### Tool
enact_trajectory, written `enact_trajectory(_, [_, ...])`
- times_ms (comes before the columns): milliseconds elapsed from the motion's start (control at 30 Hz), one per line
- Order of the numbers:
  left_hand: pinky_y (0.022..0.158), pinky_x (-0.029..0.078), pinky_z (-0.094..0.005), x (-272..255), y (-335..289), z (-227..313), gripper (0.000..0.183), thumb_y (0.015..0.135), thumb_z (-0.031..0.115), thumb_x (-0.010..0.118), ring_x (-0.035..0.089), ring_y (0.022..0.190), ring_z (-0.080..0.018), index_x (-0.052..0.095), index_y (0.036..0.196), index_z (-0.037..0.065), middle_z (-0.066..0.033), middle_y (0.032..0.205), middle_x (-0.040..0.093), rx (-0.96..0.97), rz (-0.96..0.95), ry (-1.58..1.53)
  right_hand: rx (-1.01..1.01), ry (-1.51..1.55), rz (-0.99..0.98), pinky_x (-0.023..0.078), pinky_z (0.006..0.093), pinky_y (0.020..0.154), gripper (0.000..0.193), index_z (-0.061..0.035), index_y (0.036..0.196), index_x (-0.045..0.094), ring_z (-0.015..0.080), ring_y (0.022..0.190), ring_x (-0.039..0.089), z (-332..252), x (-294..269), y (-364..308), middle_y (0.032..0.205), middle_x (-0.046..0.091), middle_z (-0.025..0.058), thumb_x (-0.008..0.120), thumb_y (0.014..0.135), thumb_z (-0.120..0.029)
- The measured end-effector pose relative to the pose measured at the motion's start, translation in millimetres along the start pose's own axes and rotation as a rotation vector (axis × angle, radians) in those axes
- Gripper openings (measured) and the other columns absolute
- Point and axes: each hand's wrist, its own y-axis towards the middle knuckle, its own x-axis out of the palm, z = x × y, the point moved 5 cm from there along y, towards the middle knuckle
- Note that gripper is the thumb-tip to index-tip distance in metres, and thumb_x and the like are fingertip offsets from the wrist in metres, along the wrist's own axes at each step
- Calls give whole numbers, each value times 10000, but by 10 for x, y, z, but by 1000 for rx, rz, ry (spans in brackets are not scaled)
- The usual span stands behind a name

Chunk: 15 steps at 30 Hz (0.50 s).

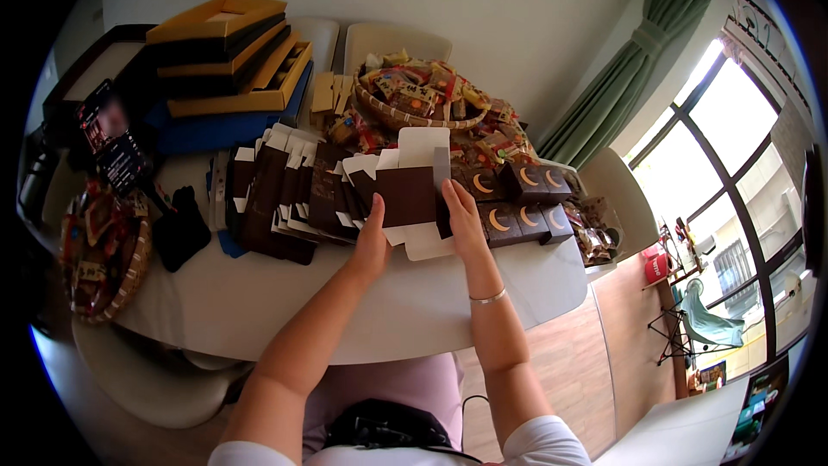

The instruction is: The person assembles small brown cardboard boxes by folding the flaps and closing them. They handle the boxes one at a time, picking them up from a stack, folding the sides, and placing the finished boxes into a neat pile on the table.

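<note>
Between my two hands is a dark brown carton (407,193), partly unfolded, its white flaps sticking out at top and bottom. My left hand (373,242) grips its left edge, thumb pointing up along it. Around the right side, my right hand (463,217) closes with the thumb on the front panel; the fingers behind are hidden. Left of the carton, a row of flat folded cartons (289,194) leans together on the white table (345,311). To the right stand several finished dark boxes (517,223) with a golden crescent on each, stacked in two layers.
Behind the cartons, a woven basket (414,112) overflows with wrapped snacks; another basket (103,250) sits at the far left. Yellow and black trays (224,56) are piled at the back left. A phone (112,138) stands on a holder. Chairs (617,198) surround the table.
</note>
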Motion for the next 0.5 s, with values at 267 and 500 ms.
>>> enact_trajectory(267, [913, 432, -276, -255, 89, -40, 525, 1034, 517, 432, 545, 1040, -112, 592, 1211, 49, -35, 1162, 607, 138, 111, 274, -52, -80, -81, 485, 212, 741, 258, 10, 1118, 629, 42, 853, 579, -180, 53, -59, 972, 665, -3, 648, 979, -207])
enact_trajectory(500, [873, 488, -291, -355, 178, -97, 391, 1025, 383, 543, 607, 1009, -110, 649, 1130, 22, -40, 1125, 676, 175, -4, 437, -137, 12, -118, 496, 207, 797, 265, 16, 1168, 614, 57, 909, 596, -314, 31, -84, 1019, 661, 10, 618, 996, -185])
